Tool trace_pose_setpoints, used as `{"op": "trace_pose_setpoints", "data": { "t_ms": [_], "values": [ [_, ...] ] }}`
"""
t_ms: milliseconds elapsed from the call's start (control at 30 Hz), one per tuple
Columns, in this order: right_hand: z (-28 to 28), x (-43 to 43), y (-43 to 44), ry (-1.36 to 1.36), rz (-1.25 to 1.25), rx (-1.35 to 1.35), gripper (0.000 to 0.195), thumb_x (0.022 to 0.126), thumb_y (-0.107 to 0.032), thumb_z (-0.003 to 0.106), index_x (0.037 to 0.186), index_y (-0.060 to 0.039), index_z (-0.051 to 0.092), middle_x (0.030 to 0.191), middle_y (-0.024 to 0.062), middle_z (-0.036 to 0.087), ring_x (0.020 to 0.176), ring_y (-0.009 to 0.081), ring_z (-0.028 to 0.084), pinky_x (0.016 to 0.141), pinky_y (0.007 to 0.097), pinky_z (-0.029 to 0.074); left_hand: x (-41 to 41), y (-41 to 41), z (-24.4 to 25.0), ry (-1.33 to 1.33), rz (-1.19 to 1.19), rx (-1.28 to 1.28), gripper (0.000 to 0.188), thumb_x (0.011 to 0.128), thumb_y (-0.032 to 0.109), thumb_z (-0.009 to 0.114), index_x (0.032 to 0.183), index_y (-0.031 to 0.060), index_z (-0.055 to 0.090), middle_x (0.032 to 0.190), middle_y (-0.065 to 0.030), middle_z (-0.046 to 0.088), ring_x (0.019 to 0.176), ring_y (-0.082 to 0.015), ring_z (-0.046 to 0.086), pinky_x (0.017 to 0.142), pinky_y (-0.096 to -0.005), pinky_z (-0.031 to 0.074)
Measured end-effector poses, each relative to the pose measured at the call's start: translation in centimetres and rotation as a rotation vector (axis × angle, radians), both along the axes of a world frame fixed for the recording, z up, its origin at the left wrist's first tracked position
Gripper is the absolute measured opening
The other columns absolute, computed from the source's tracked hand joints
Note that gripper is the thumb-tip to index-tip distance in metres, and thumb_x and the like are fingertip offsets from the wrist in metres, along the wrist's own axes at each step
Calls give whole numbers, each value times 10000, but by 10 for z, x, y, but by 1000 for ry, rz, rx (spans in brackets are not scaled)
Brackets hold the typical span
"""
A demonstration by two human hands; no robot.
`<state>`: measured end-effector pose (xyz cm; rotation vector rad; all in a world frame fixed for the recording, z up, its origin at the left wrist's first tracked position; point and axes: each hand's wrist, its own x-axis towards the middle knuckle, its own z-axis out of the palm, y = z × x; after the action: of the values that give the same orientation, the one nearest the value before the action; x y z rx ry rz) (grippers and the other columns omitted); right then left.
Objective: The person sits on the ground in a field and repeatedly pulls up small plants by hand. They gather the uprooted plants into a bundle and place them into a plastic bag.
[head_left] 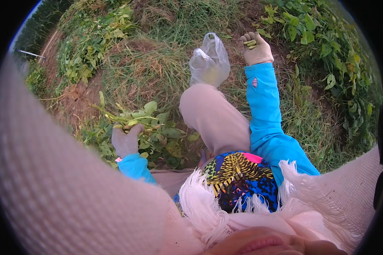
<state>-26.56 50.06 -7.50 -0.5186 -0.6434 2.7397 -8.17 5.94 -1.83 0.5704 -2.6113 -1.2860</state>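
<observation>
My left hand (126, 137), in a pale knit glove, is closed around the stems of a leafy bean plant (146, 119) with green pods, at the left. At the upper right, my right hand (256, 49), also gloved, is turned palm up with its fingers curled over several green pods (251, 44). Between the two hands, just beyond my raised knee, a translucent plastic bag (210, 62) stands on the grass with something yellowish green in its bottom.
Leafy plants grow in rows at the upper left (86, 54) and along the right side (332, 54). Cut or flattened grass (143, 67) covers much of the ground ahead, with bare soil (86, 92) at the left. A pale fringed cloth (83, 178) hangs close to the view.
</observation>
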Motion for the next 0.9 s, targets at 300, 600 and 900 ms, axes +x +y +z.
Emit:
{"op": "trace_pose_setpoints", "data": {
  "t_ms": [300,600,900],
  "values": [
    [-2,-31,-52,29,186,-53,590,1006,-514,461,1191,38,557,1147,198,591,1111,364,553,1011,526,423,-1,-7,-8,-22,-10,-73,329,668,115,779,925,-35,640,803,-86,684,697,-151,622,653,-284,507],
    [-100,-70,-55,-592,437,1183,279,930,-342,636,1012,-80,689,933,71,707,888,218,652,751,361,477,-9,4,-4,-37,-54,22,319,612,150,791,850,-19,661,807,-121,682,740,-227,621,713,-342,496],
    [-3,-24,-88,-34,381,252,427,1042,-332,460,1235,32,573,1141,178,664,1052,303,635,955,413,498,0,-16,-21,34,-29,-51,334,662,87,763,948,-31,640,794,-65,664,701,-130,613,640,-264,497]
  ]
}}
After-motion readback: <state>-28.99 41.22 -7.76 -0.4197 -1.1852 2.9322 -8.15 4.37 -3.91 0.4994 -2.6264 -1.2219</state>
